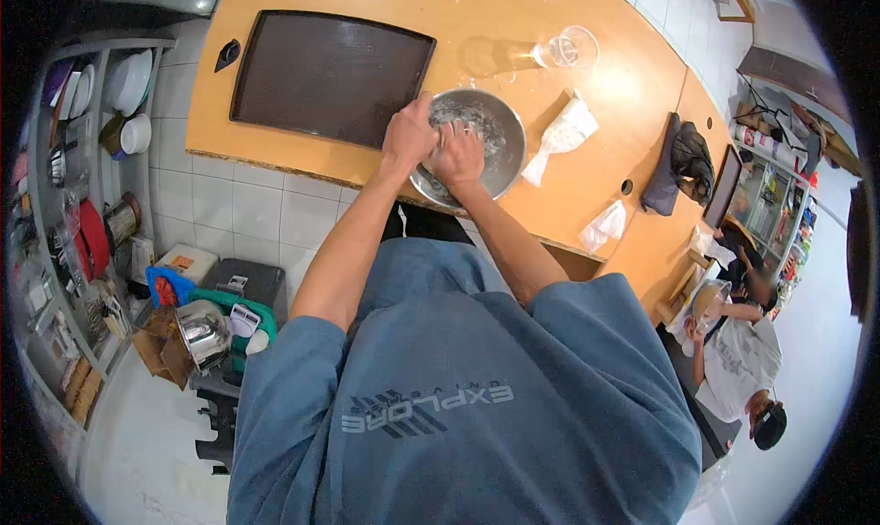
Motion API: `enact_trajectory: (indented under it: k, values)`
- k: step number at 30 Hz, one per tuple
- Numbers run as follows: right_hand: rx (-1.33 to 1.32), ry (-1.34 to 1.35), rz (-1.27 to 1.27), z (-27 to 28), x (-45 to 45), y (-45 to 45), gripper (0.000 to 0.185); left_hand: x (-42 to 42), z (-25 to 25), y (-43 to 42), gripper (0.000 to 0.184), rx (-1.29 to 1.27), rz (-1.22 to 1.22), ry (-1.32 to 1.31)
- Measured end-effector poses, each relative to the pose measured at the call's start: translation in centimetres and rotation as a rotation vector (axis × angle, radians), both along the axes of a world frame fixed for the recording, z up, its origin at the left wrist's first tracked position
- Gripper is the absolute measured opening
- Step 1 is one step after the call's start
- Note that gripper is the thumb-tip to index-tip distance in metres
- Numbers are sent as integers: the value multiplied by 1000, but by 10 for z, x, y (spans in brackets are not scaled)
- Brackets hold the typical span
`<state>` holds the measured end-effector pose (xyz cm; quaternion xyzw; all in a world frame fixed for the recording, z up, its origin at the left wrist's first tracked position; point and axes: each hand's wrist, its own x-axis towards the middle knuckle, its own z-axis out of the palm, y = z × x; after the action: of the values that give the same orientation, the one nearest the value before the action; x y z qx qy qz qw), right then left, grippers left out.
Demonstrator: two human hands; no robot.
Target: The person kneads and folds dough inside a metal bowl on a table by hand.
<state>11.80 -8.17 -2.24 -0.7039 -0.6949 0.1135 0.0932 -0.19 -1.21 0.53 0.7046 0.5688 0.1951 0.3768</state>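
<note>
A round metal bowl (510, 158) stands at the table's front edge, its inside smeared with whitish, floury material. My left hand (410, 136) is closed at the bowl's left rim, its fingers bent over the edge. Inside the bowl, my right hand (458, 154) has curled fingers pressed down beside the left one; whatever lies beneath them is hidden. A dark rectangular tray (330, 77) lies to the left of the bowl. On the right are a whitish twisted bag (565, 136) and, behind it, a clear glass vessel (568, 48).
Another white bag (603, 227) hangs near the front edge. Dark cloth items (683, 163) lie farther right. At the far right, a co-worker (741, 353) in a pale shirt holds a clear container. Shelves (101, 204) with bowls and a metal pot (203, 332) are on the left.
</note>
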Motion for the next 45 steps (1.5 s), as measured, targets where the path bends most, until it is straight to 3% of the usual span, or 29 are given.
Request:
enact_trajectory:
  k: [4, 7, 10, 13, 14, 17, 20, 23, 24, 27, 30, 33, 39, 42, 45]
  values:
    - [15, 129, -35, -9, 6, 3, 24, -1, -3, -4, 28, 26, 0, 16]
    - [-154, 494, -140, -23, 30, 15, 37, -2, -13, -1, 37, -13, 7, 37]
    - [-660, 733, -320, 15, 57, 16, 55, -4, -13, -2, 37, -22, 2, 32]
    - [-435, 377, 14, 27, 47, -6, 73, -3, -7, -4, 37, -44, -5, 34]
    - [-549, 472, -14, 33, 47, -7, 81, -2, -6, -4, 37, -37, -6, 39]
    - [-405, 538, -11, 23, 41, -20, 77, -3, -10, -5, 35, -23, -3, 51]
    - [-379, 619, -63, 50, 41, -20, 70, -4, -8, -3, 34, -19, -5, 43]
    - [-362, 822, -197, 43, 56, -12, 59, -5, -5, -3, 33, -10, 1, 49]
    - [-538, 938, -249, 38, 63, -5, 52, -5, -6, -3, 33, 0, -1, 59]
    - [-762, 767, -200, 44, 65, 15, 51, -5, -12, -4, 33, 2, -10, 59]
    - [-842, 817, -196, 50, 59, 17, 49, -5, -13, -6, 32, 6, -7, 61]
    - [-729, 798, -42, 35, 60, 19, 50, -6, -9, -7, 34, -12, -7, 72]
    - [-704, 412, 288, -12, 67, 26, 54, -8, -8, -8, 40, -2, 7, 74]
    - [-556, 235, 221, 25, 47, 17, 50, -5, -4, -7, 42, 2, 10, 77]
    - [-224, 210, 141, 32, 34, 3, 42, -3, -3, -4, 42, 40, 16, 53]
